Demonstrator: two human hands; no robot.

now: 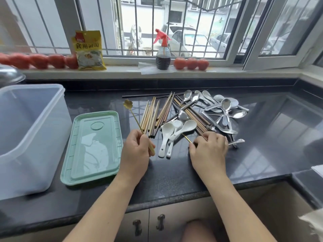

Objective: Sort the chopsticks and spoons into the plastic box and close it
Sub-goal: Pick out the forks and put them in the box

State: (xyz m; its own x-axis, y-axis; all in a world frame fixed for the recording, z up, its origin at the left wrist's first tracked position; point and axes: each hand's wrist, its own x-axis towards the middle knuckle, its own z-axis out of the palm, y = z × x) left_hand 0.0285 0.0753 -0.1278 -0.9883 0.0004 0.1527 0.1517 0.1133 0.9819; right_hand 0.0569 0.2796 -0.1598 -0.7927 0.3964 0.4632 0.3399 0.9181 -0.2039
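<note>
The right hand (pixel 208 148) pinched a thin gold handle (pixel 186 138) running up-left under the white spoons (pixel 173 131), while the left hand (pixel 137 145) gripped a flower-headed gold spoon (pixel 134 117), the plastic box (pixel 29 133) lying far left.

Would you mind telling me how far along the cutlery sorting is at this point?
Barely begun. Done: only the green lid is off, lying flat beside the plastic box, where no cutlery shows. In hand: the left hand holds a gold flower-ended spoon; the right hand pinches another thin gold utensil. Left: the chopsticks, white spoons and metal spoons, then closing.
</note>
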